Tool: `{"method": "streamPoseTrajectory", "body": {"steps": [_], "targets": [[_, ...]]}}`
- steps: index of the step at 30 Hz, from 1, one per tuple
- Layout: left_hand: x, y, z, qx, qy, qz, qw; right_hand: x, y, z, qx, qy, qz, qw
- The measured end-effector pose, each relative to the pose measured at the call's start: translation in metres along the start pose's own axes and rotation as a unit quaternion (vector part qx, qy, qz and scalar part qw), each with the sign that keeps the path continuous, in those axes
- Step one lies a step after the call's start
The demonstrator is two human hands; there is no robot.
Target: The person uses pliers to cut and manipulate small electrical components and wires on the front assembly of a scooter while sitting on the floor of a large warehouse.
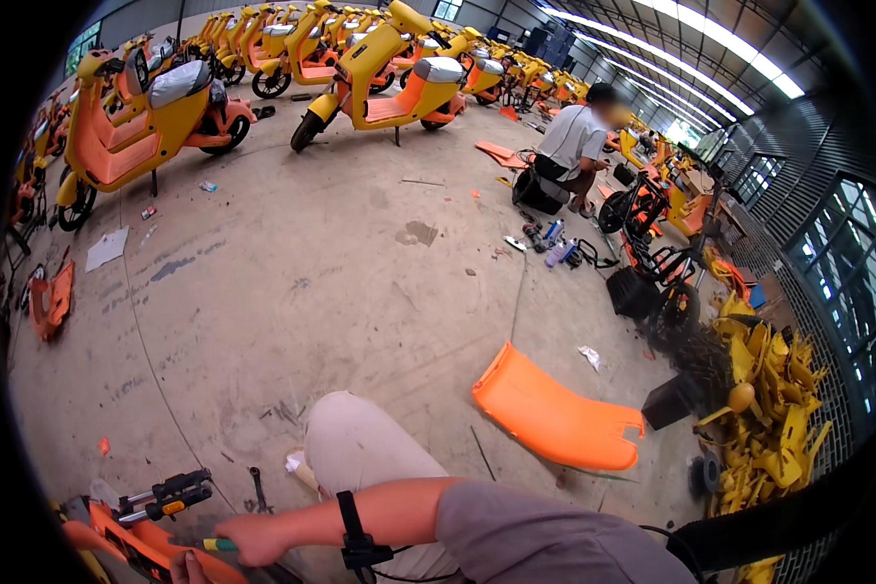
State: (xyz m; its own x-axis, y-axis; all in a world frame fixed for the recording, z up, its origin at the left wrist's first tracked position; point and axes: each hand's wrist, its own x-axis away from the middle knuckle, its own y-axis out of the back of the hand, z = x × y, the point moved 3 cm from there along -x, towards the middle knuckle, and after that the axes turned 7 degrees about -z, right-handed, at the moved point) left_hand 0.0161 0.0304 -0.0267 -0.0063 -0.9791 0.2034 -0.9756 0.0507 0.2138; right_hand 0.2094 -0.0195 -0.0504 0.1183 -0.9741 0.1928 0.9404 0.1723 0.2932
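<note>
At the lower left, my right hand is closed round a tool with a green and yellow handle; its kind is unclear. The handle lies over an orange scooter body part. Of my left hand, only bent fingertips show at the lower edge, drawn together against the orange part; whatever they hold is hidden. Two black and silver rod-shaped parts lie just beyond the orange part. A dark wrench-like tool rests on the floor beside my knee.
A curved orange panel lies right of my knee. Yellow scooter parts are heaped by the right wall, near a black box. A person sits beside a stripped scooter. Yellow and orange scooters stand behind.
</note>
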Motion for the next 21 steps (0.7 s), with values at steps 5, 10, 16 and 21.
{"method": "streamPoseTrajectory", "body": {"steps": [5,10,16,21], "targets": [[-0.002,0.005,-0.002,-0.031,-0.007,-0.029,0.999,-0.001,-0.002,0.008,0.012,0.009,-0.011,1.0],[-0.012,0.016,0.012,-0.04,-0.033,-0.071,0.996,0.001,0.003,0.022,-0.022,0.0,-0.008,1.0],[-0.015,0.022,0.02,-0.037,-0.041,-0.106,0.993,0.0,0.002,0.027,-0.021,-0.011,-0.003,1.0],[-0.018,0.027,0.023,-0.05,-0.058,-0.118,0.99,-0.002,0.0,0.03,-0.024,-0.017,-0.007,1.0]]}}
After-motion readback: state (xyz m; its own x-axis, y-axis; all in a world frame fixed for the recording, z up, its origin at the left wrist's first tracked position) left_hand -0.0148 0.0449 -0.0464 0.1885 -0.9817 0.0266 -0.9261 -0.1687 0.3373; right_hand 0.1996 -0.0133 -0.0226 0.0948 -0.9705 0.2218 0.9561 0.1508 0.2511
